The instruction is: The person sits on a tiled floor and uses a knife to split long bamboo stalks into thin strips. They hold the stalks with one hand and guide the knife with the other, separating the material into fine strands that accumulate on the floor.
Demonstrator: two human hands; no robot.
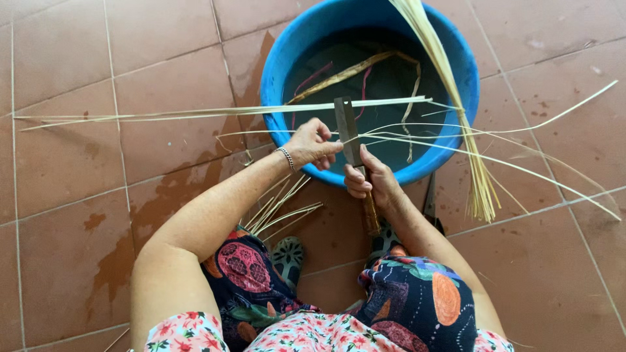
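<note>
From where I watch, my left hand [313, 145] pinches a thin pale reed strip [215, 112], fingers closed on it, the strip running far out to that hand's left over the wet tiled floor [72, 156]. Just beside it, my right hand [368, 182] is clamped on the wooden handle of a flat-bladed knife [347, 127], blade upright against the strips. Beyond both hands sits a blue tub [277, 78] of dark water; a reed bundle [479, 176] leans to the right.

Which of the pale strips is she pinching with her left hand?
The thin strip crossing the knife blade and trailing right over the blue tub. The left hand pinches its end; the other strips lie untouched.
</note>
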